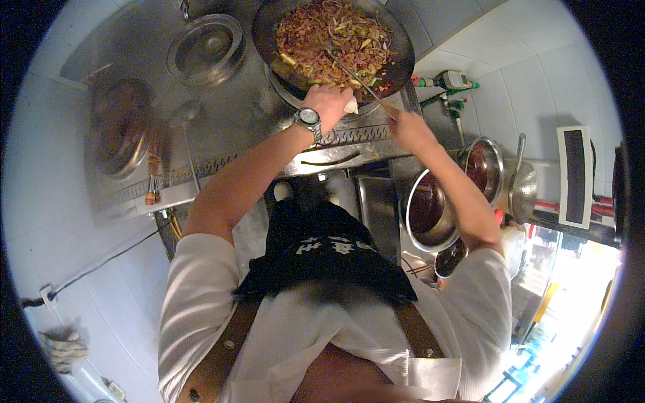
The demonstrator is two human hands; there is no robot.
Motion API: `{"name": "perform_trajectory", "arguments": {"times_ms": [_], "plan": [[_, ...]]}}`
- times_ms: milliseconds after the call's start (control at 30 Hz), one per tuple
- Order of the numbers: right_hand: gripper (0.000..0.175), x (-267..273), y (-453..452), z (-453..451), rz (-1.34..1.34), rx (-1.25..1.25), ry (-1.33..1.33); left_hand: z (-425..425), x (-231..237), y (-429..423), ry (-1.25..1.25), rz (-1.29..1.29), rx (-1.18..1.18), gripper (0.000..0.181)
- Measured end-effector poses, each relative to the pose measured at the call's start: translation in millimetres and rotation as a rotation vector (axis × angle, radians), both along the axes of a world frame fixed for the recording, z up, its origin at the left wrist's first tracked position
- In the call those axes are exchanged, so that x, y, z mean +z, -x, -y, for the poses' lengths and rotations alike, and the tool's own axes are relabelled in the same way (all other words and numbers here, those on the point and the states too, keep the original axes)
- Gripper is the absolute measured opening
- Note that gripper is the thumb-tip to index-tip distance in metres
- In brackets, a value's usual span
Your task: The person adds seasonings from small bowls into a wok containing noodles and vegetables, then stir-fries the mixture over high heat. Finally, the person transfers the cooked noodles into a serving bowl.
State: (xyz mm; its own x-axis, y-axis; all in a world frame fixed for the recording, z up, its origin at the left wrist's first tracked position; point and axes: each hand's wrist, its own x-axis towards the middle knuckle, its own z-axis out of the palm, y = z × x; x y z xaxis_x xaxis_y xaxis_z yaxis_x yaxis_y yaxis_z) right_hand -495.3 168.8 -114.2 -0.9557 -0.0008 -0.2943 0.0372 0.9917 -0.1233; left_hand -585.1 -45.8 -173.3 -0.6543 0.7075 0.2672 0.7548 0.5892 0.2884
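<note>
A large dark wok (pixel 265 38) sits on the stove, full of a chopped, browned food mix (pixel 342 38) with pale strips and bits of red and green. My left hand (pixel 330 103), with a metal watch (pixel 308 118) at the wrist, grips the wok's near edge through a white cloth (pixel 351 106). My right hand (pixel 414 132) is closed round the handle of a long metal cooking utensil (pixel 360 81). The utensil slants up and left into the food, which hides its working end.
Left of the wok stands a round metal pot (pixel 205 50). A bamboo brush (pixel 154 171) and a ladle (pixel 189 121) lie further left on the steel stovetop (pixel 237 108). Beneath my right forearm are steel pots of dark red liquid (pixel 426 204), near a perforated strainer (pixel 524 189).
</note>
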Motion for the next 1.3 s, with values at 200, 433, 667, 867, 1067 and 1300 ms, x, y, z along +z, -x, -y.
{"name": "perform_trajectory", "arguments": {"times_ms": [200,433,667,867,1067,1300], "plan": [[0.046,34,16,-30,-0.074,0.027,-0.119,-1,1,0,0.0,-0.017,0.018,0.024],[0.044,3,5,-19,-0.076,0.044,-0.114,1,4,-5,-0.001,-0.011,0.031,0.02],[0.041,219,-53,-51,0.082,-0.015,-0.248,1,8,1,0.047,-0.006,-0.016,0.032],[0.038,157,-18,-41,0.126,0.078,-0.235,0,4,1,0.018,0.001,-0.001,0.03],[0.037,96,35,-72,-0.062,0.022,-0.54,2,11,-2,0.015,-0.04,-0.017,0.016],[0.037,198,-10,-102,0.035,0.019,-0.487,1,8,-1,0.027,-0.051,0.026,0.022]]}}
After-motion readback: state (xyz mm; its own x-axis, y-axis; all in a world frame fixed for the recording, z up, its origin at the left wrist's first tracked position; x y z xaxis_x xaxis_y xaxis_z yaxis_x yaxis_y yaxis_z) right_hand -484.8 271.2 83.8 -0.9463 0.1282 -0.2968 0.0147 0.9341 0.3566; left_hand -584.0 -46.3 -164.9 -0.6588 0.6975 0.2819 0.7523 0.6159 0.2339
